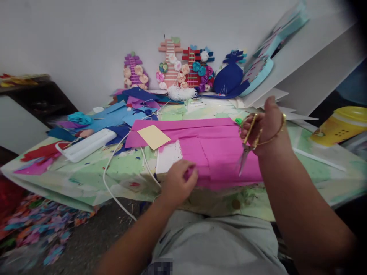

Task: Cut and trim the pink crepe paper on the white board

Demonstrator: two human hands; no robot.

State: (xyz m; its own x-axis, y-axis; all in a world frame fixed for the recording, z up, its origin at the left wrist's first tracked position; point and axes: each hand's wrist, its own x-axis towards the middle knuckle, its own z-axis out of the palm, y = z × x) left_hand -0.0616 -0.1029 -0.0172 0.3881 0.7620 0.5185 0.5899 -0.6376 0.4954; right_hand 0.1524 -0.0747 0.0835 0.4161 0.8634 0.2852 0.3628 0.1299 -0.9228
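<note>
Magenta fabric (223, 152) lies across the front of the table, with a white sheet (168, 156) partly under its left side. A cream card (154, 137) rests on the fabric's upper left. My left hand (179, 181) is closed on a small magenta piece (189, 172) at the fabric's lower left edge. Over the right side of the fabric, my right hand (265, 128) is wrapped round gold-handled scissors (245, 156), their blades pointing down and nearly together. A gold bracelet circles the right wrist.
A white device (88, 145) with a cable lies at the left, near coloured fabric scraps (109, 118). Decorated instrument-shaped crafts (170, 68) stand against the wall. A yellow container (341, 126) is at the right. Scraps cover the floor at left.
</note>
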